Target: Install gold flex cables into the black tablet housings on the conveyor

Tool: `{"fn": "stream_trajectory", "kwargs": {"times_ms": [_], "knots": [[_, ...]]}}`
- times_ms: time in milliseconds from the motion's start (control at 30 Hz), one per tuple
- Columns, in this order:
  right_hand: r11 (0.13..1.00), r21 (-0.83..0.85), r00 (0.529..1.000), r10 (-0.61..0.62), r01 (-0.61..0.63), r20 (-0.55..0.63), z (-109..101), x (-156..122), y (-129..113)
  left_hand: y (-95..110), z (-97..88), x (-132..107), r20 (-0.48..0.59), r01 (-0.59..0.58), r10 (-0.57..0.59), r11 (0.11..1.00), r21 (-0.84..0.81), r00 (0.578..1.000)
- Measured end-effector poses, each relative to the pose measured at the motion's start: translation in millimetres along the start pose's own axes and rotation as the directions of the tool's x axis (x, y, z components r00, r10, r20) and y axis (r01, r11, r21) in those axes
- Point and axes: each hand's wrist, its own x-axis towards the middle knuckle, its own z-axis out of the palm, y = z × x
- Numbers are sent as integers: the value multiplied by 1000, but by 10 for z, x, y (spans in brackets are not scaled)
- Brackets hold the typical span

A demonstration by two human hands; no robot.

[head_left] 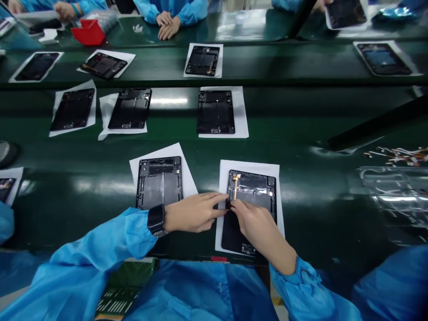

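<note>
An orange flex cable is laid toward 11 o'clock on the open tablet housing, which is set on a white sheet before the wearer; at the cable's lower end the right hand's fingertips are drawn together, though whether the strip is pinched cannot be told. The housing's 9 o'clock edge is reached by the left hand, fingers parted, and is probably best steadied there so that the strip can be pressed flat without kinking. Another tablet housing is seen at 10 o'clock, loose cables at 2.
</note>
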Motion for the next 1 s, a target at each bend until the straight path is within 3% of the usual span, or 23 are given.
{"fn": "stream_trajectory", "kwargs": {"times_ms": [67,167,300,467,567,700,800,900,1000], "knots": [[999,40,1000,-13,13,-8,13,11,-5,-22,-33,-144,-66,73,-78,995,-69,995],[973,231,996,25,-6,-82,66,-45,45,-102,-62,-368,-172,216,-240,965,-149,955],[922,387,974,83,5,-211,175,-148,86,-269,-9,-577,-293,350,-429,892,-285,854],[957,287,967,25,50,-252,239,-162,19,-440,67,-694,-412,404,-550,827,-391,726],[992,98,979,-53,73,-195,195,-94,-65,-479,59,-736,-433,411,-570,815,-409,699],[987,-104,992,-124,121,-25,74,43,-155,-486,53,-763,-432,430,-586,805,-410,685],[991,-55,992,-116,119,44,0,76,-107,-493,70,-787,-426,443,-591,802,-401,685],[997,41,997,-70,71,-22,-13,8,4,-520,76,-841,-433,470,-603,796,-381,670],[997,35,997,-61,62,-51,17,-69,47,-561,55,-912,-461,508,-629,777,-372,626]]}}
